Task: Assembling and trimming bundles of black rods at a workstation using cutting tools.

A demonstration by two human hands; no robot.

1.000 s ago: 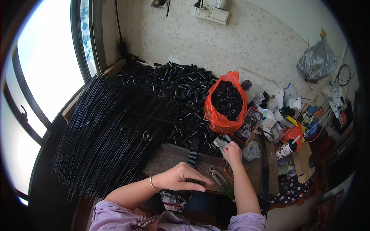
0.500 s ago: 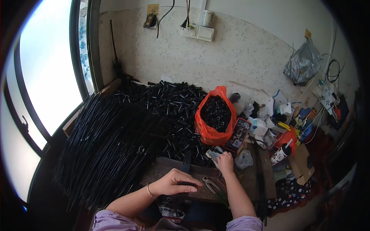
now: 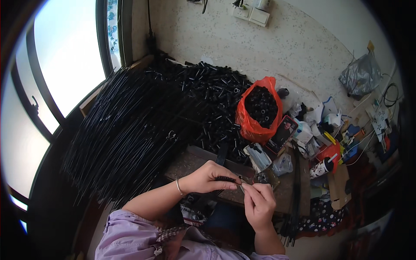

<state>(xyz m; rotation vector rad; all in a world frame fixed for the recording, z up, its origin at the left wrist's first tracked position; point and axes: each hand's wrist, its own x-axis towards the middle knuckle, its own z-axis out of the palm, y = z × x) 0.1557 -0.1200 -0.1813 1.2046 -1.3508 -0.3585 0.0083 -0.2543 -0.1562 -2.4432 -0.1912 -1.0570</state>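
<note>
My left hand (image 3: 208, 177) is closed around a bundle of thin black rods (image 3: 222, 152). Their far ends stick out beyond the hand, over the front edge of the bench, and their dark, evenly spaced near ends show between thumb and fingers. Close against these ends, my right hand (image 3: 259, 201) is pinched, thumb and forefinger together. Whatever lies in that pinch is too small to make out. Beyond the right hand is a clear-and-white case (image 3: 258, 157), with a clear plastic bag (image 3: 282, 164) to its right.
Long black rods (image 3: 125, 134) are heaped at the left, and short black tubes (image 3: 212, 86) pile up behind. A red plastic bag (image 3: 253, 130) holds small black parts. Beside it lies a phone (image 3: 286, 130). A patterned cup (image 3: 320, 168) with a straw stands at the right, near cardboard (image 3: 339, 190).
My right hand has left the case and come back toward me, meeting the rod ends at my left hand. The view has shifted, and the pincers seen before are no longer plainly visible.
</note>
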